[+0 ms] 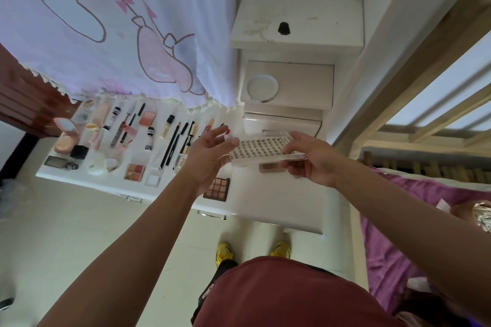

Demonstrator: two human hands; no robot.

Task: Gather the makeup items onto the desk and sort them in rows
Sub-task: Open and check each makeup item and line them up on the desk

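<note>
- The right hand [310, 159] pinches a clear flat plastic tray of small dark lash clusters [261, 147] by one end, holding it above the white desk [265, 194]
- The left hand [210, 151] is spread above the desk, its thumb seemingly touching the tray's other end
- A brown square eyeshadow palette [216, 188] lies at the desk's front edge
- Pencils, tubes and compacts [148, 138] lie in rows across the desk's left part

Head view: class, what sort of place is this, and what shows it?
Probably a bedroom or dorm room: a wooden bed frame with purple bedding on the right, a cartoon-print curtain, and a white desk laid with makeup rows.
</note>
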